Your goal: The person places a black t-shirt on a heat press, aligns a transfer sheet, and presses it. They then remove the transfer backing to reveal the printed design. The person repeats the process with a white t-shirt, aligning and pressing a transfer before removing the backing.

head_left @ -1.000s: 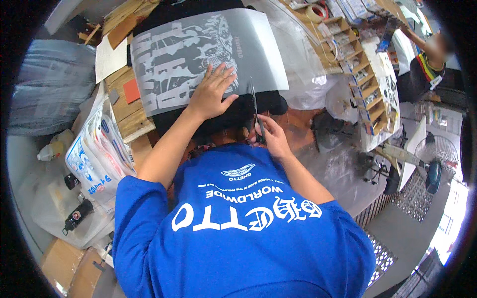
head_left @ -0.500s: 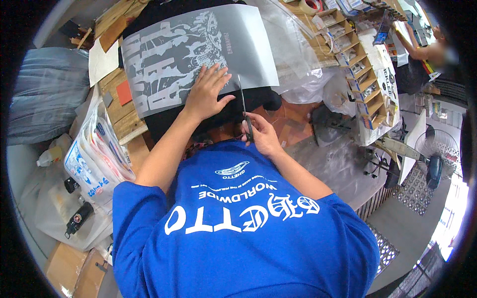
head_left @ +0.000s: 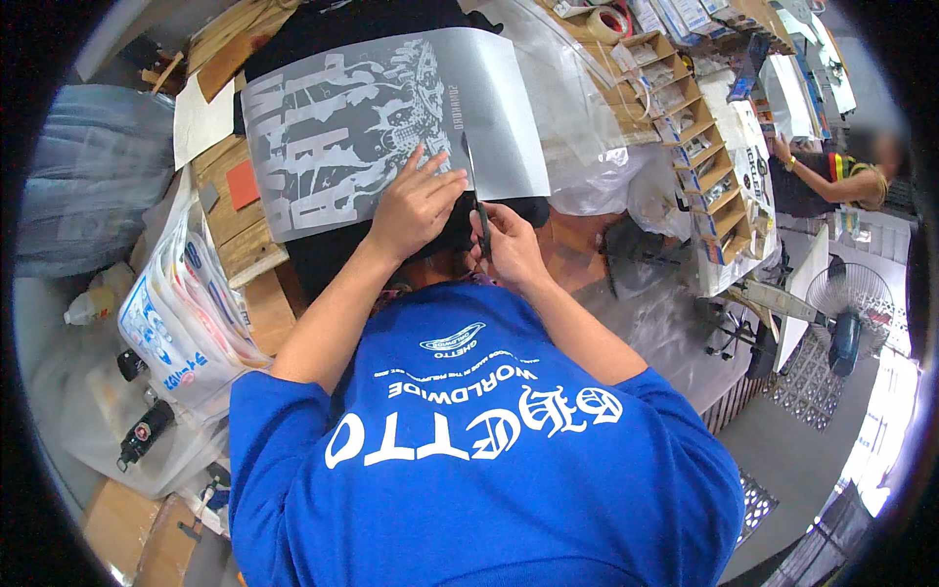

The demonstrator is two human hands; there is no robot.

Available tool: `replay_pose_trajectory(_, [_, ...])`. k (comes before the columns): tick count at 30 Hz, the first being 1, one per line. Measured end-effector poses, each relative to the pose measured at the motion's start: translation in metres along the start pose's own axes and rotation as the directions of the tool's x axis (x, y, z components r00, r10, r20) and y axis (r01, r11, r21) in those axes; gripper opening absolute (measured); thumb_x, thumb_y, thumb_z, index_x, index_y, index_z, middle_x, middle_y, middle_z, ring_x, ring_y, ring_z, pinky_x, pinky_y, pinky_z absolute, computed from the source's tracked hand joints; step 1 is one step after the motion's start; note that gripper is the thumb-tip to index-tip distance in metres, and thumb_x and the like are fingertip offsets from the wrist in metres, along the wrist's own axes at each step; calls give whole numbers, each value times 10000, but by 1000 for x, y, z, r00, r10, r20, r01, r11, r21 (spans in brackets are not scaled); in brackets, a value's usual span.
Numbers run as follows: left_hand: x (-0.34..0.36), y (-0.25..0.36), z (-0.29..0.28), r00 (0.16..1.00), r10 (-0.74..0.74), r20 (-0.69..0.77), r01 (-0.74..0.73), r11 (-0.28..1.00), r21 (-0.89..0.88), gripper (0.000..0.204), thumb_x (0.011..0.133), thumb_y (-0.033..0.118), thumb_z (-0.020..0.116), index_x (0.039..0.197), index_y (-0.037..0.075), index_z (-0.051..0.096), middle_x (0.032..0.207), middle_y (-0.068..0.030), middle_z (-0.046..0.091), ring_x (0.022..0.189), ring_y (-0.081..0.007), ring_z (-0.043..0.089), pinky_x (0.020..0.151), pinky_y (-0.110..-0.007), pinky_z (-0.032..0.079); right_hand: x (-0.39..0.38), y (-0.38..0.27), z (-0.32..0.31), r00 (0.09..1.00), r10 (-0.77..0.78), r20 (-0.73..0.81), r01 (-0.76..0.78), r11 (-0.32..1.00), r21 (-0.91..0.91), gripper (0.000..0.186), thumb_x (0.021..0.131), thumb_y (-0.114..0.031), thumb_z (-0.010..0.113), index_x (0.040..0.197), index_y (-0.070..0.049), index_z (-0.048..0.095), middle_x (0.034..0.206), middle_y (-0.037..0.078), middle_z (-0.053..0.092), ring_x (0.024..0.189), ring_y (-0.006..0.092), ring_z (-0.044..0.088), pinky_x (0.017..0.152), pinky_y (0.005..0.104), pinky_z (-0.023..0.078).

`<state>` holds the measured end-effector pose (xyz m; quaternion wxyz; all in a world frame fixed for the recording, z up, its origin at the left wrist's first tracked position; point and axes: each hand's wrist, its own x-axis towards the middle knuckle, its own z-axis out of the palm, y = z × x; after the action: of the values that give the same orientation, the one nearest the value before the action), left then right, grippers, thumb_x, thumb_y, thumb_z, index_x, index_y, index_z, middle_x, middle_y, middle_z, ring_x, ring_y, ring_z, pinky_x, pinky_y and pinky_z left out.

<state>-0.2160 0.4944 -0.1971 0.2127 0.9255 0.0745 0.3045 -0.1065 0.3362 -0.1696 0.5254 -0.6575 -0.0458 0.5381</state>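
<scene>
A translucent grey film sheet with a pale printed design lies over black cloth. My left hand rests flat on its near edge, fingers stretched out and thumb side toward the scissors. In my right hand, the black handles of a pair of scissors are gripped. Their slim blades point away from me at the sheet's near edge, right of the print and beside my left fingertips. The blades look nearly closed; how far the cut runs I cannot make out.
A divided cardboard box of small items stands at the right, with a tape roll beyond it. Clear plastic lies beside the sheet. At left hangs a filled plastic bag. A co-worker's arm and a fan are at far right.
My left hand has shifted right, nearer the scissors. The right hand has moved slightly farther forward with them. The sheet sits a little closer to me. The co-worker's arm has lowered.
</scene>
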Motion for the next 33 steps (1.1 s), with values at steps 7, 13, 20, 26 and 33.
replay_pose_trajectory(7, [2, 6, -5, 999, -29, -24, 28, 999, -40, 233, 825, 56, 704, 1056, 57, 723, 1159, -75, 732, 1152, -295, 669, 1087, -503, 466, 11, -8, 4, 1000, -20, -15, 20, 1000, 21, 312, 1022, -257, 622, 1260, -55, 625, 826, 4, 598, 630, 79, 588, 475, 240, 443])
replay_pose_trajectory(13, [6, 6, -11, 998, -55, -34, 53, 997, -61, 235, 822, 43, 703, 1056, 51, 723, 1154, -75, 734, 1140, -286, 677, 1079, -489, 477, 14, -15, 3, 1000, -8, -29, 7, 999, -41, 313, 1026, -237, 606, 1273, -46, 620, 817, 9, 603, 634, 94, 594, 486, 240, 447])
replay_pose_trajectory(20, [8, 18, -27, 993, -58, -100, 46, 993, -113, 243, 800, 7, 715, 1042, 39, 719, 1143, -86, 736, 1144, -292, 680, 1071, -496, 485, 35, -44, 10, 995, -98, -31, 98, 995, -16, 331, 1010, -151, 563, 1289, 25, 590, 796, 29, 611, 623, 109, 592, 478, 251, 434])
replay_pose_trajectory(26, [13, 23, -38, 990, -73, -118, 58, 991, -125, 248, 795, -18, 708, 1037, 30, 720, 1137, -102, 735, 1141, -296, 684, 1069, -499, 487, 48, -55, 12, 994, -105, -19, 103, 992, -71, 308, 1011, -153, 555, 1260, 22, 603, 780, 19, 609, 613, 103, 578, 482, 252, 424])
replay_pose_trajectory(33, [11, 31, -52, 990, -61, -124, 41, 987, -154, 238, 789, -27, 709, 1020, 28, 722, 1124, -106, 738, 1115, -305, 694, 1044, -505, 506, 86, -94, 21, 991, -133, -7, 133, 990, -45, 270, 999, -170, 568, 1178, 21, 632, 779, 8, 598, 620, 102, 564, 495, 262, 423])
